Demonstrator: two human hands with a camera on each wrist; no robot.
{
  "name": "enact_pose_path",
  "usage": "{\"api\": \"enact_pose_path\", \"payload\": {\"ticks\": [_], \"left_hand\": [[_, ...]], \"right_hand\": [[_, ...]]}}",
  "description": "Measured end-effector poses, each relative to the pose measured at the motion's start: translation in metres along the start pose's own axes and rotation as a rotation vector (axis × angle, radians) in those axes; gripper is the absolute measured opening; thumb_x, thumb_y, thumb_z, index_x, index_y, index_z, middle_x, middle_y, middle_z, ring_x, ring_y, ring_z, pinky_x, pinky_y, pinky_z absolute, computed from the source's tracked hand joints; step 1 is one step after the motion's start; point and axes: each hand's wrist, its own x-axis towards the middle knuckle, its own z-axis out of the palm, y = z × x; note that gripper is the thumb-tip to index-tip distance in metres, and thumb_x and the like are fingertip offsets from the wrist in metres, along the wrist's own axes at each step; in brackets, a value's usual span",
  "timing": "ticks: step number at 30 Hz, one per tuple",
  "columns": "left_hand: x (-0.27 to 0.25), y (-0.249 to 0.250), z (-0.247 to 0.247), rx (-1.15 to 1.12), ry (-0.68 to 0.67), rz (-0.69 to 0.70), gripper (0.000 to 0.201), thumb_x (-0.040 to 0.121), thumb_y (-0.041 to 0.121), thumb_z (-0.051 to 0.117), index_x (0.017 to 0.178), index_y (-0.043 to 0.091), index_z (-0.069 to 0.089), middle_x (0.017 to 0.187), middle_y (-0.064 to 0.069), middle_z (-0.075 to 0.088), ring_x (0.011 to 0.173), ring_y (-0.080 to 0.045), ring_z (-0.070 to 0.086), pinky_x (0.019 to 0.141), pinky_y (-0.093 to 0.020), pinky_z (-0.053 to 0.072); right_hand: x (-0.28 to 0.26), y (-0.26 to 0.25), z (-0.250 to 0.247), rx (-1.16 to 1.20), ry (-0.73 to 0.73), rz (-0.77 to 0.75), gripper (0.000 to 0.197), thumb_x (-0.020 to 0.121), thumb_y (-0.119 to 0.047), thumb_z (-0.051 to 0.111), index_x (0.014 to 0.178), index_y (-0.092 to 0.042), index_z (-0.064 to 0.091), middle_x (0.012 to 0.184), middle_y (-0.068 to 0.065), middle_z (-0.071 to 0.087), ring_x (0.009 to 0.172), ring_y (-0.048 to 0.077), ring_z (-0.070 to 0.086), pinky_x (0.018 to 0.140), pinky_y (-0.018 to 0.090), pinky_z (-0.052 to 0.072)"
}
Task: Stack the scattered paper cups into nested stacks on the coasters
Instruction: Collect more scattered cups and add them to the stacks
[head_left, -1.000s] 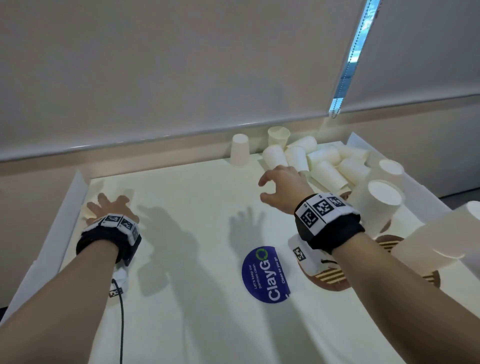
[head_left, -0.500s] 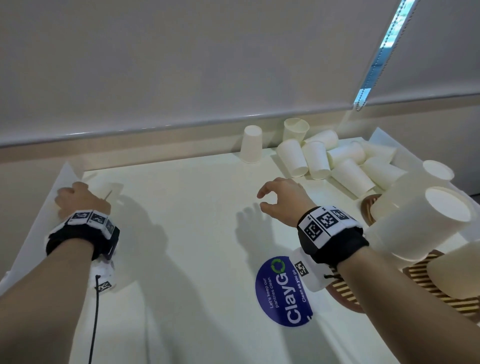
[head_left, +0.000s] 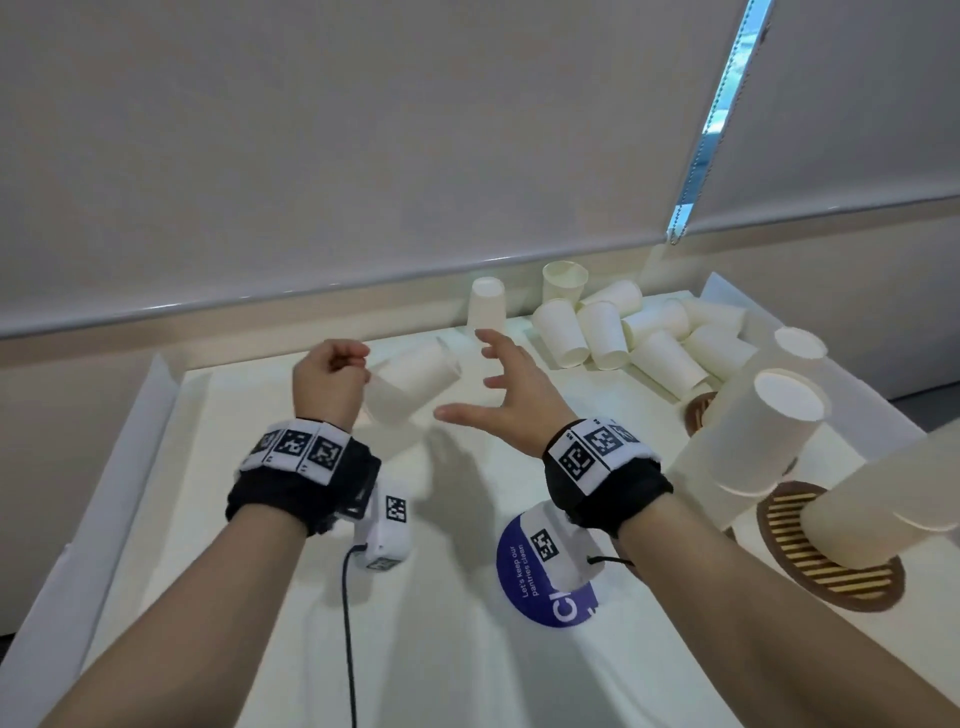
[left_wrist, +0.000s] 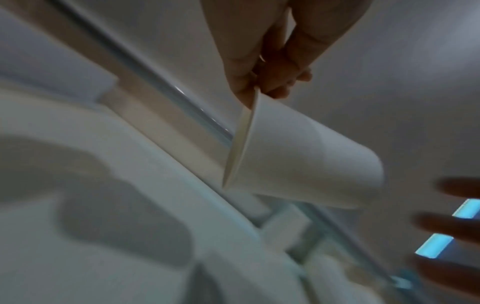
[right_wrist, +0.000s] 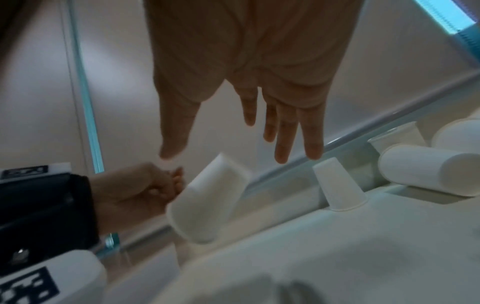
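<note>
The left hand (head_left: 328, 382) is pinching the rim of a plain white paper cup (head_left: 410, 385) between curled fingertips, holding it in the air above the white table top (head_left: 270, 519) with its closed base tilted toward the right hand (head_left: 511, 397). In the left wrist view the fingertips (left_wrist: 244, 90) are nipping the cup's lip while the cup (left_wrist: 306, 156) is angling away to the right. The right hand is hovering just beside the cup's base with thumb and fingers spread and extended, gripping nothing; the right wrist view shows its fingers (right_wrist: 285, 131) splayed above the tilted cup (right_wrist: 207, 201), not touching it. Behind the hands a single white cup (head_left: 486, 304) is standing upside down near the back edge, and a heap of white paper cups (head_left: 644, 338) is lying on its side in the far right corner. At the right, nested stacks of upturned white cups (head_left: 753, 431) are sitting on round brown slatted coasters (head_left: 831, 566). A round blue sticker (head_left: 524, 577) is lying on the table under the right wrist.
</note>
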Motion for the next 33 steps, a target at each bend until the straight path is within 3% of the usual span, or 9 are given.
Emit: {"api": "enact_pose_path", "payload": {"ticks": [3,6,14,18,20,24,27,31,33], "left_hand": [[-0.04,0.038,0.034,-0.225,-0.234,-0.126,0.043,0.075,-0.024,0.03,0.073,0.011,0.055,0.069,-0.005,0.046,0.06,-0.014,0.043,0.056,-0.016,0.038],[-0.079,0.069,0.06,-0.271,-0.425,-0.147,0.043,0.078,-0.023,0.03,0.078,0.011,0.056,0.076,-0.003,0.047,0.063,-0.012,0.044,0.059,-0.019,0.036],[-0.177,0.134,0.117,-0.258,-0.853,0.062,0.056,0.061,-0.003,0.066,0.109,0.022,0.052,0.103,0.003,0.059,0.096,-0.013,0.057,0.081,-0.029,0.052],[-0.214,0.15,0.151,-0.067,-0.836,0.18,0.062,0.07,-0.01,0.071,0.12,0.017,0.047,0.096,0.013,0.058,0.089,0.003,0.057,0.073,-0.009,0.049],[-0.222,0.142,0.168,0.094,-0.794,0.245,0.051,0.071,0.0,0.075,0.113,0.016,0.051,0.094,0.01,0.062,0.087,-0.001,0.06,0.075,-0.011,0.048],[-0.233,0.127,0.182,0.244,-0.664,0.27,0.054,0.075,0.002,0.074,0.122,0.015,0.052,0.094,0.017,0.054,0.084,0.008,0.053,0.065,0.003,0.041],[-0.24,0.139,0.188,0.343,-0.635,0.328,0.053,0.079,0.009,0.071,0.126,0.005,0.046,0.108,0.001,0.054,0.094,-0.007,0.055,0.082,-0.007,0.041],[-0.238,0.146,0.198,0.249,-0.627,0.259,0.047,0.076,0.012,0.074,0.114,0.018,0.048,0.095,0.011,0.053,0.086,-0.002,0.056,0.058,0.003,0.04],[-0.237,0.137,0.199,0.229,-0.631,0.189,0.051,0.072,0.01,0.078,0.112,0.021,0.048,0.094,0.008,0.056,0.08,-0.002,0.055,0.051,-0.004,0.043]], "right_hand": [[-0.019,-0.017,-0.02,-0.005,0.164,-0.072,0.077,0.078,-0.037,0.072,0.141,-0.017,0.033,0.139,0.001,0.042,0.127,0.016,0.043,0.106,0.031,0.038],[-0.039,-0.031,-0.055,-0.034,0.352,-0.102,0.062,0.079,-0.034,0.071,0.131,-0.015,0.044,0.13,0.001,0.05,0.12,0.015,0.047,0.096,0.021,0.037],[-0.108,-0.052,-0.159,-0.231,0.507,-0.211,0.034,0.075,-0.02,0.072,0.108,-0.021,0.063,0.114,-0.001,0.056,0.098,0.004,0.046,0.077,0.009,0.028],[-0.129,-0.033,-0.187,-0.14,0.556,-0.166,0.033,0.077,-0.022,0.072,0.109,-0.021,0.062,0.112,-0.006,0.054,0.102,0.002,0.044,0.084,0.012,0.029],[-0.137,-0.019,-0.19,-0.134,0.5,-0.149,0.036,0.081,-0.026,0.07,0.115,-0.021,0.059,0.115,-0.006,0.052,0.106,0.003,0.045,0.088,0.015,0.031],[-0.146,0.004,-0.195,-0.069,0.332,-0.15,0.049,0.081,-0.036,0.069,0.127,-0.029,0.05,0.131,-0.007,0.048,0.119,0.006,0.042,0.104,0.034,0.041],[-0.146,0.008,-0.204,-0.026,0.295,-0.109,0.057,0.08,-0.04,0.069,0.13,-0.034,0.044,0.136,-0.004,0.047,0.122,0.019,0.05,0.099,0.043,0.047],[-0.145,0.01,-0.221,0.043,0.335,-0.111,0.055,0.082,-0.038,0.067,0.132,-0.029,0.044,0.127,-0.009,0.051,0.105,0.015,0.057,0.075,0.01,0.047],[-0.144,0.019,-0.225,0.007,0.337,-0.125,0.05,0.083,-0.038,0.065,0.129,-0.025,0.05,0.127,-0.009,0.053,0.108,0.013,0.055,0.081,0.01,0.044]]}}
